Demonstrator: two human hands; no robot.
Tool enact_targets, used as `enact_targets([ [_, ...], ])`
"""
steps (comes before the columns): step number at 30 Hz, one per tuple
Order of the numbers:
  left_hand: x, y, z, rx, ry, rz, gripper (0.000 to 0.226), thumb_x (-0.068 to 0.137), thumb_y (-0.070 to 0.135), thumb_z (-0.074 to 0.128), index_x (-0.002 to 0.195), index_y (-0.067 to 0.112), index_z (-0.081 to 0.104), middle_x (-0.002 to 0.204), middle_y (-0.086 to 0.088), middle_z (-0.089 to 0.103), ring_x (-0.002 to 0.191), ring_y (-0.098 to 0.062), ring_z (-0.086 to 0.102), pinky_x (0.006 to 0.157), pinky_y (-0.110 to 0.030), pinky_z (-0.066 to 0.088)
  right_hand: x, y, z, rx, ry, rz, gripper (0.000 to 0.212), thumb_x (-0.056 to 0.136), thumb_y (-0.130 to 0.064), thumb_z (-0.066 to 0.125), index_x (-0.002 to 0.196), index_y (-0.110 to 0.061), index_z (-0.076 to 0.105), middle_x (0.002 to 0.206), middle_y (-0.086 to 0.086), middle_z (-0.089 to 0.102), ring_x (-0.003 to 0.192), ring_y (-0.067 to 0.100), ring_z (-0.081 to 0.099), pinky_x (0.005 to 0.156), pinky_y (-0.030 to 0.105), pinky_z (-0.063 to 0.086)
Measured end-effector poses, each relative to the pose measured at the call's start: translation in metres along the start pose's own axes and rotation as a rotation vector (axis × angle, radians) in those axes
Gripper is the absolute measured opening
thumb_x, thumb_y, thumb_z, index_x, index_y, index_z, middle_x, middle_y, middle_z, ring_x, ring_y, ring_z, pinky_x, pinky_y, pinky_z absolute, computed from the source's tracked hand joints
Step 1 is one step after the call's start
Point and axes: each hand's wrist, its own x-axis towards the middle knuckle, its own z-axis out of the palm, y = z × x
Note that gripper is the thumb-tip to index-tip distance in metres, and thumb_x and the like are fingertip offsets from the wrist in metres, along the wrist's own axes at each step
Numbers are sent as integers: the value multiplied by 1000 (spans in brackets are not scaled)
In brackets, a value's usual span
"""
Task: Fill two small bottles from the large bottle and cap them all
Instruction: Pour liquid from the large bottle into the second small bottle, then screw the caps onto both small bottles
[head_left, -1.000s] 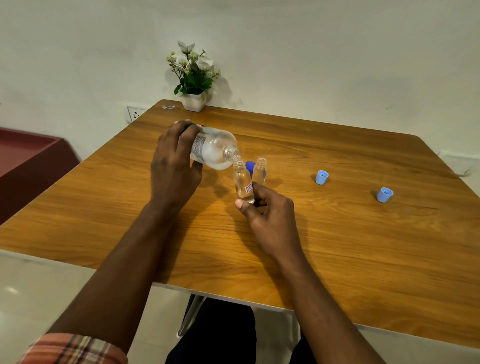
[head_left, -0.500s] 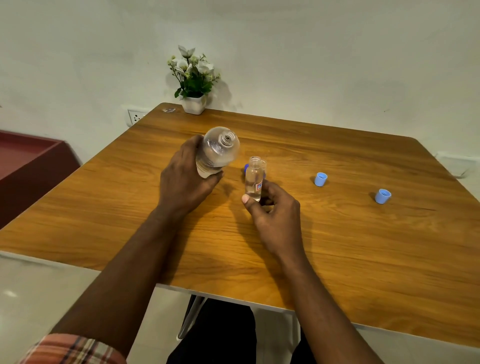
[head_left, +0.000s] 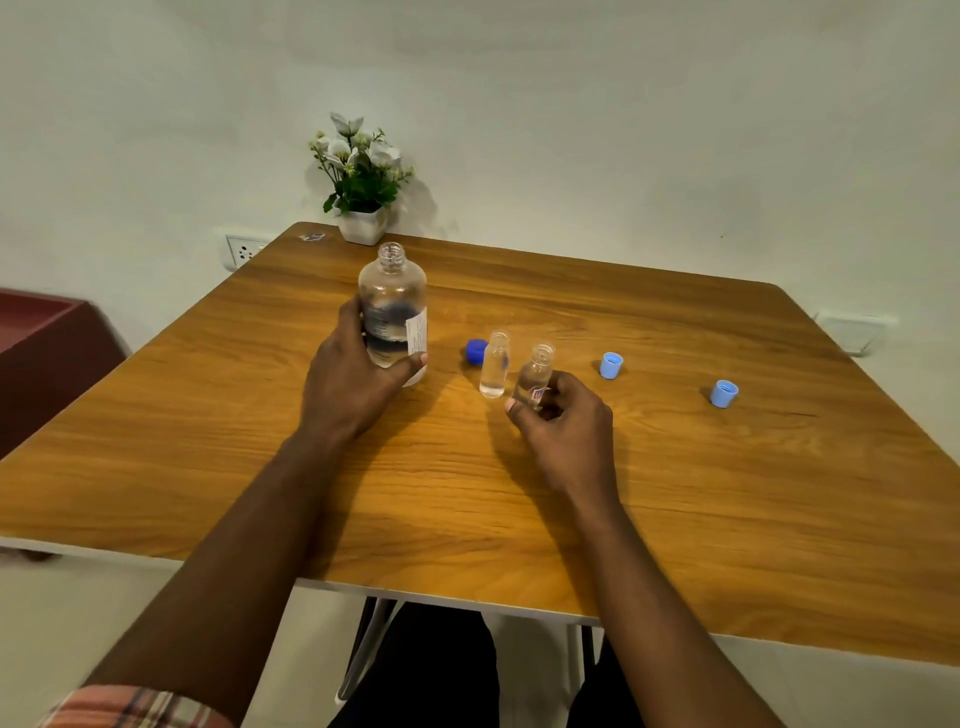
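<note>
Upright again, the large bottle (head_left: 393, 306) stands on the desk (head_left: 675, 493) in the left hand's (head_left: 353, 384) grip; the right hand (head_left: 563, 431) grasps a small bottle (head_left: 535, 376), caps at three o'clock.

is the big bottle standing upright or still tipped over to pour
Upright. The large bottle stands on the table with its uncapped neck pointing up, left hand gripping it.
</note>
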Motion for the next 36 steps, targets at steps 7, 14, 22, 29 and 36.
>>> enact_targets([
  [7,-3,3,0,-30,-36,-7,96,71,45,81,147,23,26,139,-3,53,123,-24,54,98,-49,48,14,11,-16,-98,73,16,28,77,-26,78,103,-19,72,93,-6,70,83,14,64,77,40,54],
  [14,-19,15,1,-16,127,16,100,72,45,80,149,19,22,147,-7,34,134,-23,36,102,-34,37,34,12,-15,-149,76,74,22,78,-22,78,99,-16,74,83,-5,70,80,17,67,75,41,56],
  [22,-44,35,5,71,208,227,51,82,26,75,122,12,47,116,-10,54,103,-20,52,77,-33,48,48,17,-11,-257,99,86,28,76,-25,79,103,-17,74,96,0,75,87,19,67,74,37,54],
  [29,-53,45,8,193,116,406,23,84,22,73,103,13,62,84,-1,63,72,-11,58,53,-26,46,46,19,-11,-278,60,74,20,75,-24,77,95,-22,74,91,-3,75,86,19,68,70,33,52],
  [36,-73,69,22,137,-33,304,20,89,33,66,104,20,68,87,7,67,67,-6,56,57,-32,51,44,24,-23,-198,54,101,57,71,-9,81,125,-3,63,110,11,72,103,25,67,93,41,53],
])
